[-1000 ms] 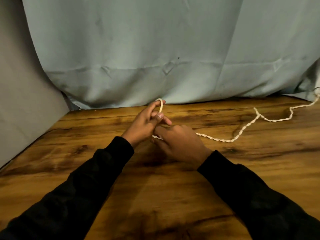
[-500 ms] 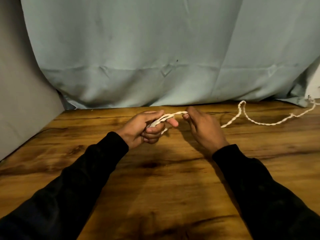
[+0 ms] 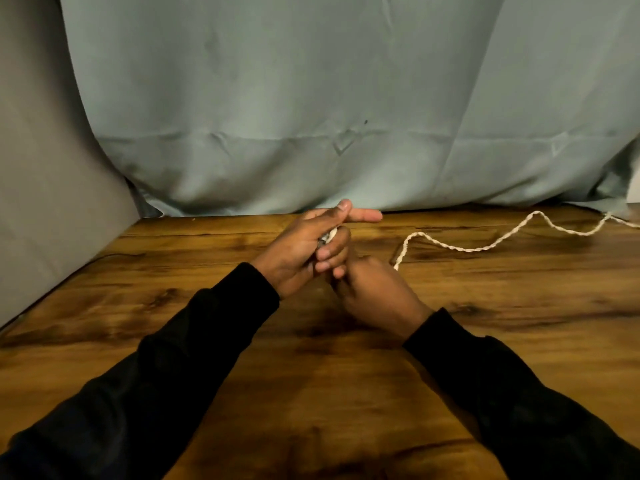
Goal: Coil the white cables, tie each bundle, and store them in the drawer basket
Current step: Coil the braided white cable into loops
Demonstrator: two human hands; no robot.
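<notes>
A white twisted cable [image 3: 464,249] trails across the wooden table [image 3: 173,306] from the right edge to my hands at the centre. My left hand [image 3: 304,247] grips a small coil of it, with three fingers curled round the loops and the index finger pointing right. Only a sliver of white shows in that fist. My right hand [image 3: 370,289] sits just below and right of it, back up, fingers curled where the cable enters at its top. The drawer basket is not in view.
A pale blue-grey cloth [image 3: 311,116] hangs behind the table down to its far edge. A grey panel [image 3: 52,202] closes off the left side. Bare wood lies in front of my hands and to the left.
My right hand has come back down and left, under my left hand. The loose cable has been drawn in toward the hands, its slack bends shifted.
</notes>
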